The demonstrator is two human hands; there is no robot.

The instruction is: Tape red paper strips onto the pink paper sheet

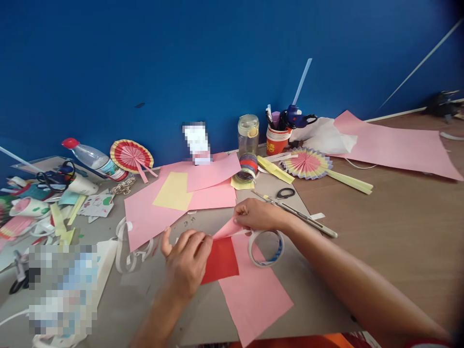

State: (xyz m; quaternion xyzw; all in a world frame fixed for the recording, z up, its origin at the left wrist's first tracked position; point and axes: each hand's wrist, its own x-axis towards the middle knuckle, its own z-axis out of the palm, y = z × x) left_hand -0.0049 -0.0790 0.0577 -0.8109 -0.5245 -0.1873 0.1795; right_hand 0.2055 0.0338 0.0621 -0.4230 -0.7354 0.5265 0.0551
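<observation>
A pink paper sheet [253, 295] lies on the grey mat [311, 309] in front of me, its top corner folded over. My right hand [259, 215] pinches that folded corner, fingers closed on it. My left hand [188, 261] presses down on the fold's other end, fingers curled on the paper, thumb sticking out. A red paper square [222, 261] lies under the left hand's edge, on the pink sheet. A roll of white tape [266, 248] stands just below my right wrist.
More pink and yellow sheets [174, 193] lie behind. Scissors [286, 194] and a long knife [308, 220] rest to the right. Paper fans [306, 163], a jar [248, 133], a cup of pens [277, 137], a bottle [92, 157] and craft clutter [43, 203] crowd the back and left. A large pink sheet [395, 147] lies at right.
</observation>
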